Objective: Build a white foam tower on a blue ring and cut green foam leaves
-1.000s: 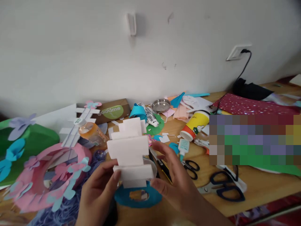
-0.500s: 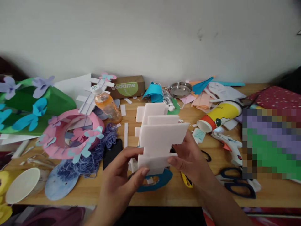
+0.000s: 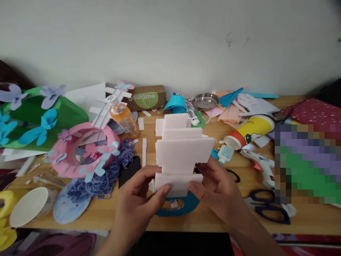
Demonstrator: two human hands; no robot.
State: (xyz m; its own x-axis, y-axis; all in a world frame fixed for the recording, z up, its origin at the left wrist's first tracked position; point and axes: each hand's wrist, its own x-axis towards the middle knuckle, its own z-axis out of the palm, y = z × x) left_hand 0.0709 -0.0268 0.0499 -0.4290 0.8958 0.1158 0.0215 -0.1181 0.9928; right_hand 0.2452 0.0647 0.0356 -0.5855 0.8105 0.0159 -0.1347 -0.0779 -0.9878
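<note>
Between both hands is a white foam-board model (image 3: 183, 153) built of several stacked flat pieces, held up above the table. My left hand (image 3: 144, 195) grips its lower left edge, thumb on the front of the lowest strip. On the lower right, my right hand (image 3: 218, 188) has its thumb pressed to the same strip and its fingers behind the board. Beneath the model lies a blue paper ring (image 3: 190, 206), partly covered by it. A small glue bottle (image 3: 226, 154) lies just right of the model.
Scissors (image 3: 269, 206), a glue gun (image 3: 262, 165) and a yellow paper cup (image 3: 250, 131) lie to the right. Leftward are a pink paper ring (image 3: 61, 161), purple yarn (image 3: 106, 185), an orange drink bottle (image 3: 124, 119) and a white cup (image 3: 29, 208). A metal dish (image 3: 206, 102) stands at the back.
The model has turned slightly to face me more squarely. My right thumb has shifted left along the lowest strip, and more of the glue bottle and blue ring shows.
</note>
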